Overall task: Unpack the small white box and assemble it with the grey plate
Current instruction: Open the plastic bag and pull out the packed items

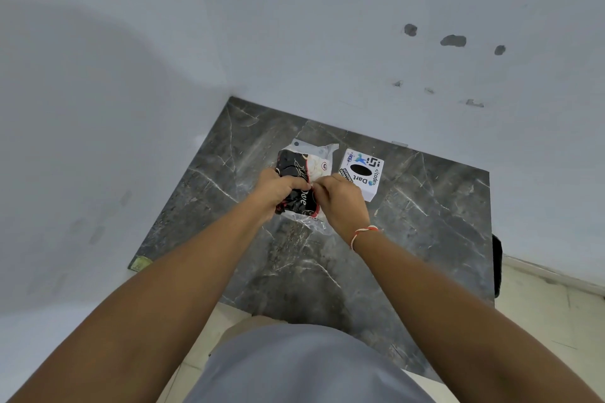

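Both forearms are reaching over the marble table [425, 206]: the left hand [278, 190] is clenching a black-printed plastic packet [299, 170], the right hand [340, 199] pinching its edge. Tearing gently seems wise. The white box [361, 173] is sitting just beside; no grey plate is showing.

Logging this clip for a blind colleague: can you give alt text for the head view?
Both hands work at a clear plastic packet with a black printed wrapper: the left hand grips it, the right hand pinches its edge. It lies on a dark marble table in a white-walled corner, a small white box with stickers beside it.
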